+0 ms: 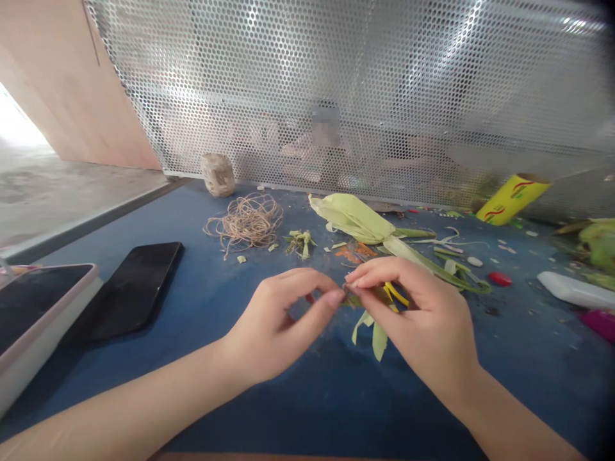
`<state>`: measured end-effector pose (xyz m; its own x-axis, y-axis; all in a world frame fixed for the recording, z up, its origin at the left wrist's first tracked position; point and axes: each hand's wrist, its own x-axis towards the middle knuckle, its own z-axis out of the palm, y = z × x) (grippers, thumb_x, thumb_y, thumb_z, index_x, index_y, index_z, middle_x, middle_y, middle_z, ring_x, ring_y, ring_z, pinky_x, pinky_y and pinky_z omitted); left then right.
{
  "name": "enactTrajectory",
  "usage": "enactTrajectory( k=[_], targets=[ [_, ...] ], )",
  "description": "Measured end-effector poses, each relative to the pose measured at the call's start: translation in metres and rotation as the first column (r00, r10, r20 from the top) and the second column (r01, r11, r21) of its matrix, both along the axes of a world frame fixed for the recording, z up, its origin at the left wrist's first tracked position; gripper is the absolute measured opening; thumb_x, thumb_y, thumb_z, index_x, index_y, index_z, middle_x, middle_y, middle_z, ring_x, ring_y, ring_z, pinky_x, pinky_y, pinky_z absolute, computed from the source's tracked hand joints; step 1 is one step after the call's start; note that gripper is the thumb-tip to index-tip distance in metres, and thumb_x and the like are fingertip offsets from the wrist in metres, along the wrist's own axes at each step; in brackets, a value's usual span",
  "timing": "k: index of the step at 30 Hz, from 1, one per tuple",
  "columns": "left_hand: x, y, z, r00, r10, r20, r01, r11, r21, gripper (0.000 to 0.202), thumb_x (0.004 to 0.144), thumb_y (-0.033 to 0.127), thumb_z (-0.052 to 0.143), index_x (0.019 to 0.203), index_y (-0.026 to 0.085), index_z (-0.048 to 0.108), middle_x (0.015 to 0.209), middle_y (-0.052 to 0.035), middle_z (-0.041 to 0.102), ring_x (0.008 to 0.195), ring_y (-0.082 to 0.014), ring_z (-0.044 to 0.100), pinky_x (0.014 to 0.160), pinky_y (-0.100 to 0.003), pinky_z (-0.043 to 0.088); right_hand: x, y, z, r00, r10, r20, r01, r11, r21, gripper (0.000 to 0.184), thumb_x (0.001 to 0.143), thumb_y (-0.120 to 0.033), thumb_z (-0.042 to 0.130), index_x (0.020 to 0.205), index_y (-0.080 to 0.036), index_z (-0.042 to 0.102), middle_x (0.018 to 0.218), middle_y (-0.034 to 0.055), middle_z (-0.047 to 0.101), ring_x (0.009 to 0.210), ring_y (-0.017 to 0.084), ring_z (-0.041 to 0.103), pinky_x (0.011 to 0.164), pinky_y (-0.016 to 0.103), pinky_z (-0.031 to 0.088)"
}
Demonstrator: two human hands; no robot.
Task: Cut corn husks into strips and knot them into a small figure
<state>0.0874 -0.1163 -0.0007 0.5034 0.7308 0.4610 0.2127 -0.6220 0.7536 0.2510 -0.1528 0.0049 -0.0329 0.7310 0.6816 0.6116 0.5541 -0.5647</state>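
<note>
My left hand (288,314) is closed in a pinch, thumb and forefinger meeting at a thin brown strand (346,287). Fingertips of my right hand (427,320) pinch the same small strand from the other side; most of it is hidden by the fingers. Below my right hand hang pale green leaf strips (377,336), with a yellow strip (394,294) showing between the fingers. Just beyond the hands lies a folded pale green husk bundle (355,218) with long stalks. Farther left, a loose tangle of brown twine (250,221) rests near a small tied green bunch (300,243).
On the blue table (216,416), a black phone (129,288) and a pink-edged device (43,307) lie left. A jar-like container (218,175) stands at the back. Rightward are a yellow tube (512,200), a red piece (500,278) and a white object (576,289). Perforated metal (269,57) walls the back.
</note>
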Motion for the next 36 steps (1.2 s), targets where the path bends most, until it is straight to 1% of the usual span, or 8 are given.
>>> enactTrajectory(
  k=[2,4,6,8,14,21,27,36],
  targets=[
    [0.002,0.003,0.0,0.998,0.015,0.055,-0.003,0.974,-0.227,0.02,0.085,0.023,0.047,0.076,0.015,0.063,0.071,-0.0012,0.065,0.068,-0.0112,0.059,0.063,-0.019,0.046,0.0,0.0,-0.002,1.0,-0.001,0.025,0.0,0.999,0.044,0.019,0.074,-0.001,0.058,0.072,-0.02,0.053,0.078,-0.0011,0.067,0.076,0.009,0.062,0.071,0.017,0.048],
    [0.005,0.005,-0.001,0.983,0.007,0.184,0.073,0.902,-0.426,0.012,0.082,0.021,0.053,0.088,0.015,0.061,0.08,-0.0013,0.068,0.075,-0.0116,0.062,0.067,-0.019,0.048,0.0,0.0,-0.003,0.998,0.002,0.068,-0.007,0.997,0.076,0.019,0.075,0.0,0.056,0.074,-0.02,0.053,0.077,-0.0009,0.066,0.075,0.009,0.062,0.072,0.019,0.047],
    [0.007,0.007,-0.003,0.952,-0.016,0.306,0.183,0.83,-0.528,0.024,0.078,0.017,0.058,0.102,0.015,0.056,0.086,-0.0011,0.069,0.08,-0.0115,0.063,0.073,-0.021,0.049,0.0,0.0,-0.003,0.994,0.007,0.111,-0.017,0.996,0.089,0.02,0.075,0.0,0.054,0.074,-0.019,0.053,0.076,-0.0005,0.066,0.074,0.01,0.061,0.073,0.02,0.047],
    [0.008,0.008,-0.004,0.937,-0.015,0.35,0.223,0.796,-0.563,0.032,0.076,0.014,0.061,0.107,0.016,0.053,0.083,0.0,0.07,0.078,-0.0104,0.063,0.075,-0.021,0.049,0.0,0.001,-0.002,0.991,0.007,0.132,-0.019,0.996,0.09,0.02,0.075,0.001,0.054,0.073,-0.019,0.053,0.076,0.0,0.065,0.074,0.01,0.061,0.072,0.021,0.047],
    [0.004,0.007,-0.005,0.941,0.029,0.337,0.177,0.807,-0.564,0.036,0.072,0.014,0.064,0.106,0.017,0.054,0.074,0.0016,0.068,0.07,-0.0103,0.063,0.067,-0.021,0.049,0.0,0.001,-0.002,0.986,0.04,0.162,-0.058,0.992,0.108,0.018,0.076,-0.001,0.054,0.074,-0.019,0.053,0.075,0.0002,0.067,0.073,0.012,0.062,0.072,0.024,0.047],
    [0.003,0.01,-0.001,0.968,0.065,0.242,0.042,0.911,-0.411,0.033,0.075,0.015,0.06,0.106,0.015,0.051,0.071,0.0007,0.062,0.073,-0.0134,0.06,0.071,-0.027,0.047,0.004,0.001,-0.001,0.966,-0.047,0.254,-0.002,0.982,0.187,0.014,0.078,-0.006,0.058,0.076,-0.019,0.056,0.077,0.0008,0.067,0.082,0.013,0.063,0.078,0.024,0.046],
    [0.0,0.02,-0.002,0.967,0.194,0.164,-0.099,0.883,-0.459,0.037,0.073,0.019,0.061,0.109,0.016,0.05,0.07,0.0007,0.061,0.07,-0.0158,0.059,0.066,-0.029,0.047,0.004,-0.003,0.001,0.941,-0.07,0.332,-0.008,0.973,0.229,0.014,0.078,-0.006,0.059,0.076,-0.019,0.057,0.072,0.0007,0.064,0.077,0.015,0.059,0.077,0.031,0.046],
    [-0.001,0.022,-0.001,0.966,0.229,0.123,-0.161,0.898,-0.409,0.056,0.069,0.015,0.062,0.122,0.012,0.045,0.061,0.0026,0.062,0.068,-0.0162,0.06,0.069,-0.029,0.048,-0.001,-0.011,-0.001,0.974,0.093,0.209,-0.09,0.996,-0.026,0.027,0.071,0.005,0.055,0.065,-0.02,0.046,0.071,-0.0044,0.06,0.074,0.01,0.058,0.073,0.022,0.047]
  ],
)
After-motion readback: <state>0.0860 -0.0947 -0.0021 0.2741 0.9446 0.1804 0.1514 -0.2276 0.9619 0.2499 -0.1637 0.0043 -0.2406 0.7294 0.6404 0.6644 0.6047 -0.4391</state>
